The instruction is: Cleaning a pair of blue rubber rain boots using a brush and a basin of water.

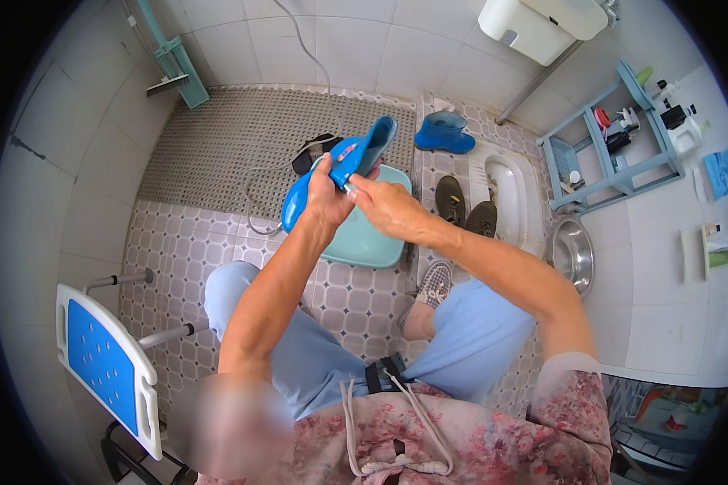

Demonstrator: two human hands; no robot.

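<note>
A blue rubber rain boot (364, 145) is tilted above a pale green plastic basin (364, 245), its open top pointing up and away from me. My left hand (329, 197) grips the boot around its ankle. My right hand (391, 209) has its fingertips against the boot's side; a small pale thing shows at them, too little visible to name. The matching blue boot (446, 134) stands upright on the tiled step beyond, to the right. Below the held boot, part of the basin's rim and inside is hidden by my hands.
A grey shower hose (306, 51) runs across the perforated mat (230, 139), past a black shoe (315, 151). Dark shoes (451, 200) stand beside the squat toilet (509, 194). To the left is a blue-and-white shower chair (100, 364); at right, a shelf rack (613, 139) and metal bowl (573, 254).
</note>
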